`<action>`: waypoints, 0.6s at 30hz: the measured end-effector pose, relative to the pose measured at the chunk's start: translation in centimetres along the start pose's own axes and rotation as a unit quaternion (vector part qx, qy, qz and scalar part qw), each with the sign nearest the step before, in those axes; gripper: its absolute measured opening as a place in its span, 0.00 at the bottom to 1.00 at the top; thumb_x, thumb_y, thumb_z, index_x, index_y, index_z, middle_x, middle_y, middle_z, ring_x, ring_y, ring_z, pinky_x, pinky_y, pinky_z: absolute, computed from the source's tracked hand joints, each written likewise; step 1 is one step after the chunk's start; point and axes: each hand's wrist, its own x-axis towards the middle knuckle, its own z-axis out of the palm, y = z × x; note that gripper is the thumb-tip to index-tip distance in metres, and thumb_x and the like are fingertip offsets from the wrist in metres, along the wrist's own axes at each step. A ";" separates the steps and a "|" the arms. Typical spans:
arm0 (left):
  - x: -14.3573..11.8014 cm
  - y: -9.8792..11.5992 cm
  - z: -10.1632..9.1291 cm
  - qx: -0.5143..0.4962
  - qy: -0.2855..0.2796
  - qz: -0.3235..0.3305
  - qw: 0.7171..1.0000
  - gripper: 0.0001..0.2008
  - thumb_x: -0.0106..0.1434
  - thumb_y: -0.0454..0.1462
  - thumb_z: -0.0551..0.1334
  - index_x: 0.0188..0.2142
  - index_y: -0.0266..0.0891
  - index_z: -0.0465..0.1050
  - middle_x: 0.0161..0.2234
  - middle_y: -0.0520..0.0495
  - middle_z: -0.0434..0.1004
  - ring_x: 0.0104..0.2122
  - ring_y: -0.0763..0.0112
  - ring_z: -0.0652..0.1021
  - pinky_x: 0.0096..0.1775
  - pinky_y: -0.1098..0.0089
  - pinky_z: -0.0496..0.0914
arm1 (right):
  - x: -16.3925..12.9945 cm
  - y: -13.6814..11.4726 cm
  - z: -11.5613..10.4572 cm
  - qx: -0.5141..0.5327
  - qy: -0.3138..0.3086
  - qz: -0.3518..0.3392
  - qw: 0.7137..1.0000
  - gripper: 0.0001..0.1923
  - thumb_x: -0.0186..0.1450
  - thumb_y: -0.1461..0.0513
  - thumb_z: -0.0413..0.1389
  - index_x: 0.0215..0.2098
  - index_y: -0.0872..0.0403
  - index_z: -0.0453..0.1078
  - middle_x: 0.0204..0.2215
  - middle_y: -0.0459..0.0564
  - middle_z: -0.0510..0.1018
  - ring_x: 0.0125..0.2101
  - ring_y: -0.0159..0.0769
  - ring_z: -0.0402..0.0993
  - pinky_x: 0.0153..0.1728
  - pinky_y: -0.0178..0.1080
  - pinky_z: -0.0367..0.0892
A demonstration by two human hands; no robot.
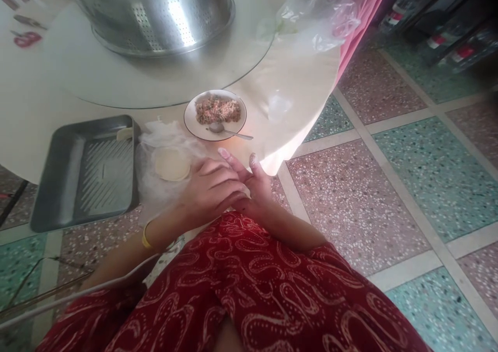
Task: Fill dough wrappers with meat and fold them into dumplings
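My left hand point(213, 186) lies across the palm of my right hand point(260, 188), in front of my body at the table's edge. Between the two palms a small pale edge shows, which looks like a piece of dough point(245, 191); most of it is hidden. White smears mark the outstretched fingertips of my right hand. Left of my hands, a round flat dough wrapper point(172, 164) rests on crumpled clear plastic point(150, 194). Beyond them stands a white plate point(190, 124) of minced filling point(218, 109), with a spoon point(218, 127) lying in it.
A grey ridged pan point(62, 186) at the left holds a pale dough piece point(124, 134). At the back, a large perforated steel pot point(163, 15) stands on the glass turntable point(249, 56). Plastic bags point(322, 17) lie back right. Bottles point(462, 51) stand beyond the tiled floor point(358, 186).
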 end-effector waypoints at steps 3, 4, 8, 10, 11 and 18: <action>-0.1 0.3 0.3 0.020 0.018 0.020 0.999 0.05 0.66 0.34 0.60 0.35 0.45 0.73 0.34 0.51 0.79 0.38 0.64 0.74 0.43 0.61 0.67 | -0.1 0.1 -0.2 0.006 -0.005 -0.006 1.000 0.35 0.70 0.47 0.27 0.57 0.53 0.67 0.30 0.45 0.79 0.15 0.27 0.57 0.19 0.31 0.60; -0.1 0.4 0.3 0.036 0.023 0.030 0.999 0.05 0.66 0.34 0.60 0.34 0.45 0.73 0.33 0.52 0.78 0.39 0.64 0.74 0.42 0.62 0.68 | -0.1 0.2 -0.4 0.006 -0.003 -0.008 1.000 0.34 0.71 0.48 0.28 0.56 0.53 0.67 0.30 0.45 0.79 0.16 0.27 0.58 0.20 0.31 0.61; -0.3 0.4 0.9 0.066 -0.008 0.015 0.998 0.07 0.66 0.35 0.58 0.31 0.45 0.71 0.32 0.52 0.77 0.38 0.63 0.75 0.39 0.62 0.67 | -0.1 0.8 -1.6 0.010 0.018 0.002 1.000 0.32 0.70 0.45 0.34 0.56 0.54 0.67 0.32 0.47 0.80 0.22 0.31 0.68 0.27 0.35 0.68; -0.4 0.3 1.3 0.032 -0.037 -0.017 0.999 0.07 0.66 0.36 0.58 0.31 0.45 0.72 0.32 0.51 0.77 0.38 0.62 0.75 0.39 0.61 0.67 | 0.0 1.0 -2.0 0.017 0.025 0.006 1.000 0.32 0.69 0.44 0.35 0.56 0.53 0.66 0.34 0.47 0.80 0.25 0.32 0.70 0.31 0.37 0.70; -0.4 0.2 1.4 0.009 -0.044 -0.033 0.998 0.06 0.66 0.37 0.59 0.32 0.45 0.72 0.33 0.51 0.76 0.38 0.61 0.75 0.40 0.60 0.67 | 0.1 1.0 -2.2 0.018 0.025 0.008 1.000 0.31 0.68 0.44 0.36 0.55 0.52 0.67 0.35 0.47 0.80 0.26 0.33 0.71 0.32 0.38 0.71; -0.4 -0.2 1.7 -0.059 -0.105 -0.053 0.991 0.07 0.67 0.39 0.57 0.34 0.46 0.73 0.36 0.49 0.74 0.42 0.60 0.73 0.46 0.59 0.68 | 0.4 1.1 -2.0 0.003 0.013 -0.008 1.000 0.28 0.66 0.42 0.41 0.48 0.50 0.70 0.36 0.48 0.80 0.37 0.36 0.76 0.41 0.39 0.72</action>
